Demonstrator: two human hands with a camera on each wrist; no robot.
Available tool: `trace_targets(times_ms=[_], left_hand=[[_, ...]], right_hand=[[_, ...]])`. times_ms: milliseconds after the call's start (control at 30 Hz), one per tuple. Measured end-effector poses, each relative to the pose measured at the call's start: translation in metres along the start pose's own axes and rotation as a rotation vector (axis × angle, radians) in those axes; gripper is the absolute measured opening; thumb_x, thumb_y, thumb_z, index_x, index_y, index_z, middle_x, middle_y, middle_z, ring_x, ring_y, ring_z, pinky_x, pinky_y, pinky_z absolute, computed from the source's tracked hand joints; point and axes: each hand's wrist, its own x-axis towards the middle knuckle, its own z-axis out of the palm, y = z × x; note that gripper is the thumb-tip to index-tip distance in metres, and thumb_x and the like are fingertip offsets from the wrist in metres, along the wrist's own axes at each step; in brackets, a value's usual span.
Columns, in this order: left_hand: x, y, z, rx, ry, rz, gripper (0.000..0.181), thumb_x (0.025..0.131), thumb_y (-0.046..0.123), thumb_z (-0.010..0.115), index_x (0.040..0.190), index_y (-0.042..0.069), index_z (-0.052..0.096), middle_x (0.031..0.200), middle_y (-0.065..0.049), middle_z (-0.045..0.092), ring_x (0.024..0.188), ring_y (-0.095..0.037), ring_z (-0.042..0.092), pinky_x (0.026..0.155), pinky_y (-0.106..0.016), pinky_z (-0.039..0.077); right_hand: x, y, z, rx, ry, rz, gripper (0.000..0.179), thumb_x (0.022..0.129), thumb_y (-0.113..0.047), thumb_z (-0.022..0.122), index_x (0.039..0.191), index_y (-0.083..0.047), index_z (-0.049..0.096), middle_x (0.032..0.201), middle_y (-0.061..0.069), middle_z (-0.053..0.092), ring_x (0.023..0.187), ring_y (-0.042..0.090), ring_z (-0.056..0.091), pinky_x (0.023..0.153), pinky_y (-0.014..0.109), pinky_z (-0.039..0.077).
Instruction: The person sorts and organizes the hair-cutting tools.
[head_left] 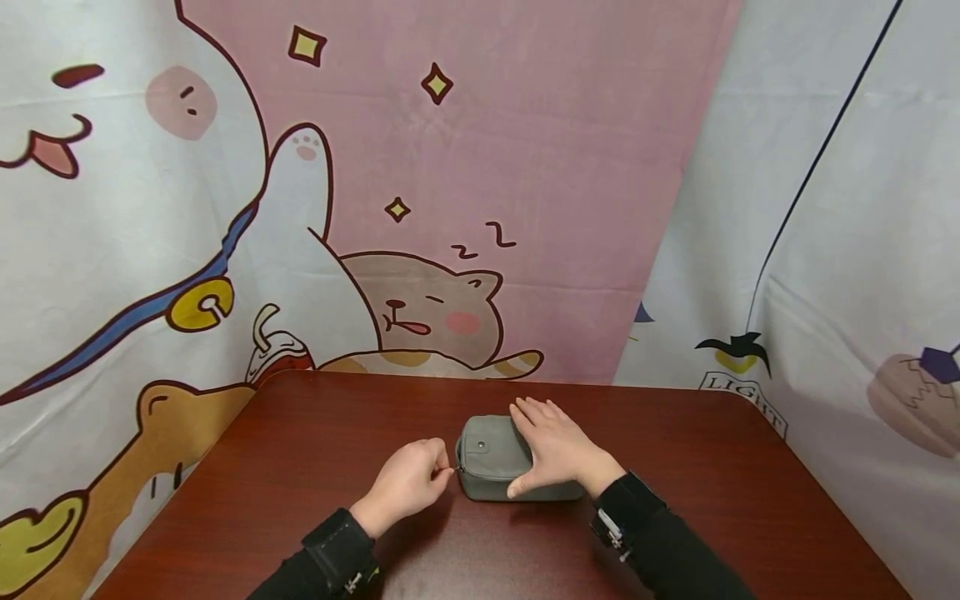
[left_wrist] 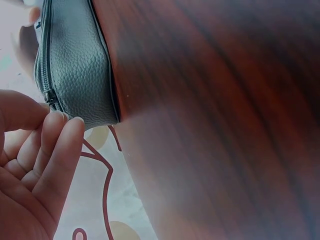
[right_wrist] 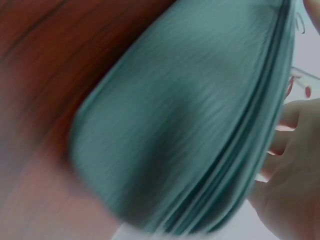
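A grey-green zippered pouch (head_left: 491, 454) of pebbled leather-like material lies on the table, with a small snap button on its top. At its left end my left hand (head_left: 411, 477) pinches the zipper pull between thumb and fingertips. The left wrist view shows the zipper slider (left_wrist: 49, 97) right at those fingertips, though the pull itself is mostly hidden by them. My right hand (head_left: 558, 446) rests over the pouch's top right part, fingers extended and thumb toward the front. Seen from the right wrist, the pouch's right end (right_wrist: 150, 130) is blurred, with the zipper line running along its upper edge.
The dark red-brown wooden table (head_left: 300, 467) spreads out around the pouch on every side. Behind its far edge hangs a cloth backdrop (head_left: 525, 167) printed with cartoon animals, continuing down along the left and right.
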Motion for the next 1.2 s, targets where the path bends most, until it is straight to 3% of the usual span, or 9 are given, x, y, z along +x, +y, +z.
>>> trace_targets(times_ms=[267,567,667,967,1200], left_hand=[[0.002,0.001,0.000,-0.007,-0.024,-0.038,0.028,0.084,0.010,0.077,0.074,0.019,0.053,0.065,0.012,0.045,0.057,-0.002,0.041,0.051,-0.021,0.037],[0.001,0.001,0.000,-0.002,-0.021,-0.032,0.028,0.083,0.010,0.077,0.073,0.019,0.053,0.066,0.012,0.045,0.057,-0.002,0.041,0.051,-0.021,0.038],[0.001,0.001,0.000,-0.007,-0.021,-0.036,0.027,0.083,0.010,0.077,0.073,0.019,0.053,0.065,0.012,0.045,0.056,-0.002,0.041,0.050,-0.021,0.037],[0.002,0.002,0.001,0.037,-0.006,-0.007,0.028,0.079,0.009,0.076,0.072,0.019,0.052,0.064,0.012,0.043,0.056,-0.003,0.041,0.049,-0.022,0.036],[0.002,0.005,0.002,0.087,0.024,0.016,0.029,0.079,0.008,0.078,0.072,0.016,0.051,0.063,0.010,0.043,0.054,-0.003,0.041,0.048,-0.021,0.036]], right_hand=[[0.025,-0.027,0.002,-0.055,-0.011,0.086,0.126,0.058,-0.081,0.074,0.146,0.004,0.043,0.149,0.022,0.043,0.140,0.037,0.036,0.114,0.050,0.025],[0.032,-0.035,0.009,-0.033,-0.104,0.170,0.129,0.056,-0.080,0.076,0.145,0.008,0.041,0.149,0.024,0.042,0.141,0.036,0.035,0.116,0.047,0.023],[0.033,-0.034,0.014,-0.048,-0.078,0.160,0.127,0.058,-0.077,0.077,0.144,0.009,0.042,0.145,0.024,0.045,0.137,0.035,0.040,0.114,0.046,0.027],[0.028,-0.028,0.032,-0.067,0.104,0.059,0.113,0.061,-0.066,0.079,0.138,0.010,0.046,0.131,0.023,0.053,0.123,0.036,0.049,0.107,0.045,0.037],[0.029,-0.024,0.035,-0.057,0.132,0.035,0.111,0.061,-0.064,0.079,0.138,0.010,0.047,0.129,0.022,0.054,0.120,0.035,0.049,0.103,0.044,0.041]])
